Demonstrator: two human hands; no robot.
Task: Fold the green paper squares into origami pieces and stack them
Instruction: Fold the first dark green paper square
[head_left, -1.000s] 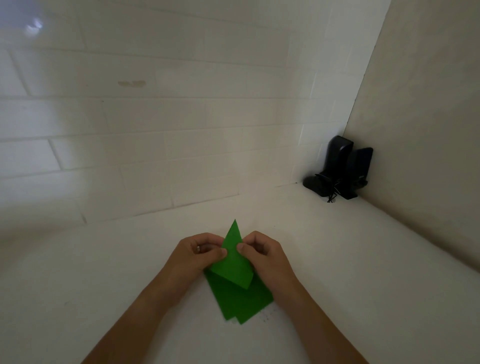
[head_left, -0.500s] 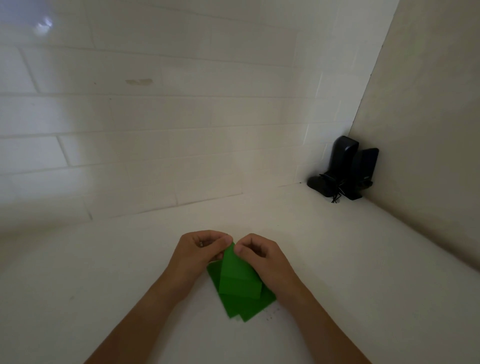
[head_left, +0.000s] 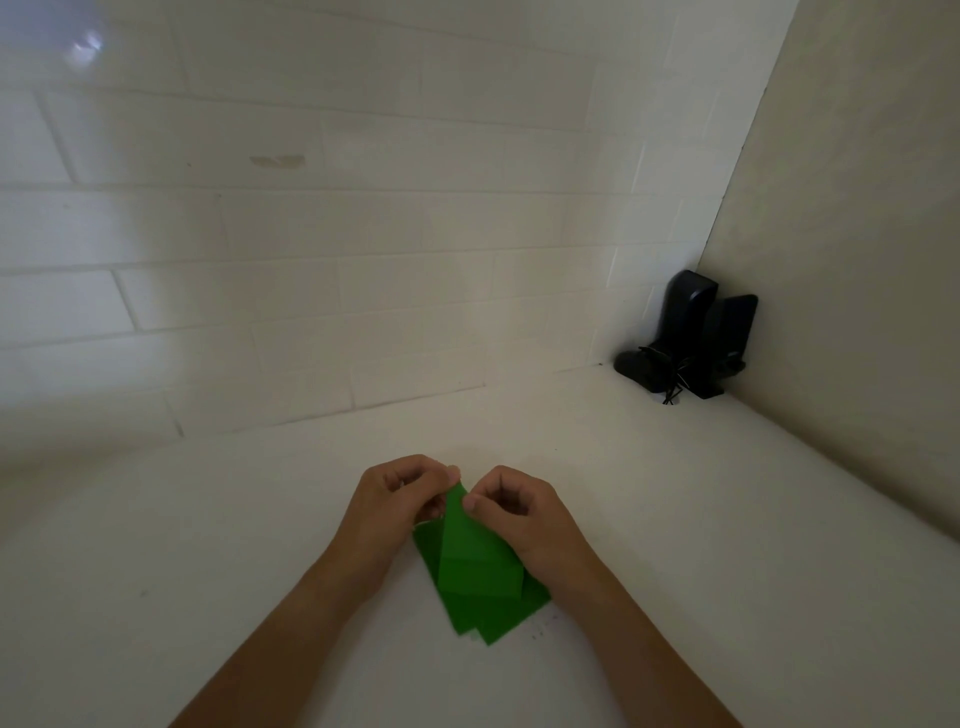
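The folded green paper (head_left: 475, 564) lies on a stack of green sheets (head_left: 493, 621) on the white tabletop (head_left: 208, 545). Its upper tip sits between both grips: the left hand (head_left: 395, 501) and right hand (head_left: 519, 512), fingers curled, pinch it from either side.

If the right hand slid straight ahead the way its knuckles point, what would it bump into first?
Probably the left hand. The right hand points leftward and a bit away, pinching the folded green paper between them, so its fingertips would meet the left fingers almost at once. Depth is hard to judge.
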